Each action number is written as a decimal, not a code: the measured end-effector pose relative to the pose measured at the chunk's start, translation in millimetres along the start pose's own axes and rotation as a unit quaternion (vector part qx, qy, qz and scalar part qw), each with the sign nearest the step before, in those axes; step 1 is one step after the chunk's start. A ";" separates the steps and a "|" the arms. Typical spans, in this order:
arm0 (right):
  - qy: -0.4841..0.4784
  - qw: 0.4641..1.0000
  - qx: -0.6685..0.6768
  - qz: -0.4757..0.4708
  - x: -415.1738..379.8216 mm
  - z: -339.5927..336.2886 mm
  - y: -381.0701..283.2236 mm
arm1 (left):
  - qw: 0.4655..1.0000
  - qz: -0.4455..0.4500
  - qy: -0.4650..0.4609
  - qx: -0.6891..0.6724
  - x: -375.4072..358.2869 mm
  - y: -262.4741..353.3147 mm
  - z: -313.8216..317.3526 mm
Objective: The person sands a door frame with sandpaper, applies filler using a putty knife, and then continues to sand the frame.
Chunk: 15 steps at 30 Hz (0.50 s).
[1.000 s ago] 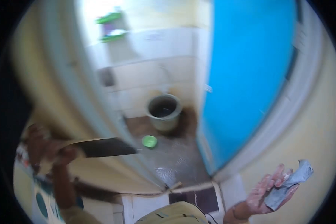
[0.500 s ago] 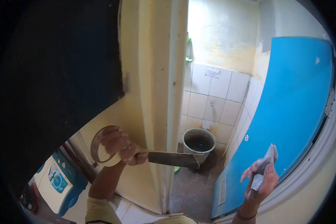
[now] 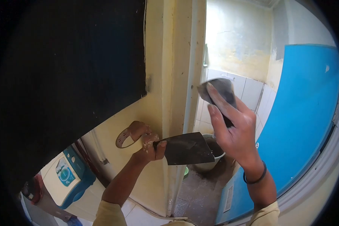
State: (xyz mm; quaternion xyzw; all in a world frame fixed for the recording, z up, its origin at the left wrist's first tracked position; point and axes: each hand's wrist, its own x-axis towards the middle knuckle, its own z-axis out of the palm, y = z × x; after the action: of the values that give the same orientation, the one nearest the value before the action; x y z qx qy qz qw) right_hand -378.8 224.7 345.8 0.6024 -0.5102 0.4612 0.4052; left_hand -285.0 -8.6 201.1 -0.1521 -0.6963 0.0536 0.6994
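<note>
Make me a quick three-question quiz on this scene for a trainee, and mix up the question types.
1. True or false: the left hand holds a dark sheet, and the right hand holds a dark piece.
2. Which stands on the brown floor? A) a chair B) a bucket C) a ladder
3. Fill in: the black band circles the ____ wrist.

Key: 1. True. 2. B. 3. Right.

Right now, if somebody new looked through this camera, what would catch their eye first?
Probably the bright blue door on the right and the large black panel filling the upper left. Between them, the right hand holds up a dark, thin piece, while the left hand, lower down, grips a dark flat sheet near the centre.
</note>
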 end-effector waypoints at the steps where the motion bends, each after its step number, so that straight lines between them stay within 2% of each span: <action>1: 0.008 1.000 0.013 -0.010 4.6 4.4 3.3 | 1.000 -0.005 -0.006 0.010 -0.8 -1.0 0.6; 3: 0.022 0.999 0.027 -0.022 9.6 10.1 6.8 | 0.999 -0.019 -0.015 0.031 -0.3 -0.2 0.3; 6: -0.008 0.999 -0.025 -0.029 8.4 10.2 -2.2 | 0.995 0.025 -0.007 0.096 21.1 9.6 -5.3; 12: -0.041 0.994 -0.083 -0.051 12.0 7.7 -12.2 | 0.997 -0.055 -0.040 0.024 -0.3 2.1 3.4; 15: -0.024 0.994 -0.090 -0.053 7.0 12.9 -9.3 | 0.998 -0.046 -0.029 0.022 -1.4 -1.0 3.7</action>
State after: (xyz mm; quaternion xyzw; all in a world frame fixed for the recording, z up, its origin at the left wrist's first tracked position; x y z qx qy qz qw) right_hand -367.4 212.0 349.2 0.6001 -0.5268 0.3768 0.4694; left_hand -288.8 -9.4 200.0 -0.1030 -0.7211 0.0415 0.6839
